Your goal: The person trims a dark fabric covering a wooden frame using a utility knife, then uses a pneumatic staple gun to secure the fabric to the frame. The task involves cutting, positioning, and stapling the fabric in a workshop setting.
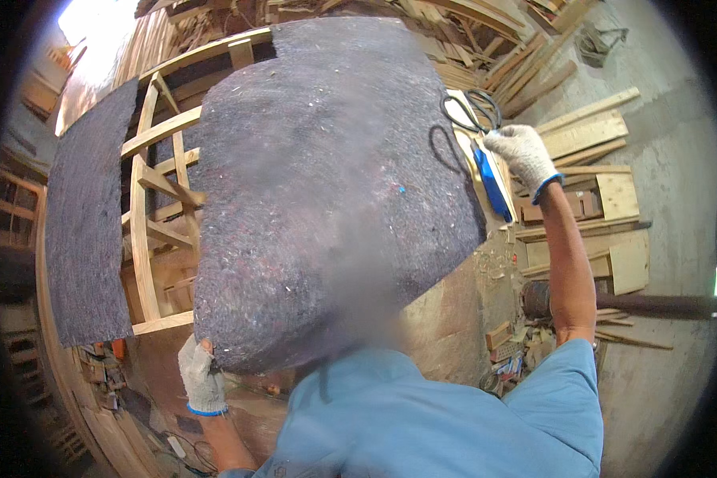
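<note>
The felt (311, 183), a broad dark grey sheet, lay over the wooden frame (143, 239) in front of the person, its near end hanging toward the blue shirt (430, 414). A 2nd piece (88, 227) lay at the left, with bare rails showing between the 2.

The hands were well apart. The left hand (199, 374) was pinched on the felt's near left corner, thumb on top. The right hand (522, 155) was closed on the scissors (483, 128) just below the 2 loops, beyond the felt's right edge; the glove hid the blades. A dark loop shape on the felt looked like their shadow, which suggested that they were raised off it. A blue tool (490, 179) lay just below that hand.

The felt looked soft and limp, fairly light for its spread, with a matted, fibrous face that would grip a knit glove rather than slip. It seemed unlikely to break, though a hard tug at 1 corner might stretch or tear the edge. With so little stiffness, it would sag between holds, so 2 well-spaced corners would be the better grip. The scissors looked rigid and smooth, heavier for their size, and best held by the loops.
</note>
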{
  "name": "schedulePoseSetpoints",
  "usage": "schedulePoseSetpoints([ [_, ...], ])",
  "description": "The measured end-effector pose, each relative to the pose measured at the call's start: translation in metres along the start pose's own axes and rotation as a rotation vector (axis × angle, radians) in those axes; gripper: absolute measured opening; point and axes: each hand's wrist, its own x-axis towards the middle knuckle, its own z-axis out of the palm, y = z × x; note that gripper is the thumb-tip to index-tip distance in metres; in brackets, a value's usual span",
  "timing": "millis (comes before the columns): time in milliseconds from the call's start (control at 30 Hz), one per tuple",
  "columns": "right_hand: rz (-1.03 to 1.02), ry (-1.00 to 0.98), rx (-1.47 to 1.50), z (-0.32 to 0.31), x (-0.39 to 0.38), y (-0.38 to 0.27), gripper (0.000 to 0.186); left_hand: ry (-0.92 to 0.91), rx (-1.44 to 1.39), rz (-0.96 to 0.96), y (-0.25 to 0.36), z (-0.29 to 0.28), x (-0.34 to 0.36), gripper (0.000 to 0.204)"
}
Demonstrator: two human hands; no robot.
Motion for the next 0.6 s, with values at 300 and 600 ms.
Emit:
schedulePoseSetpoints([
  [300, 0.114, 0.067, -0.187, 0.037, -0.039, 0.015, 0.045, -0.032, 0.033, 0.016, 0.016, 0.0, 0.001, 0.033],
  [600, 0.116, -0.019, -0.36, 0.03, -0.028, 0.017, 0.048, 0.107, 0.154, 0.048, 0.013, -0.004, -0.002, 0.022],
])
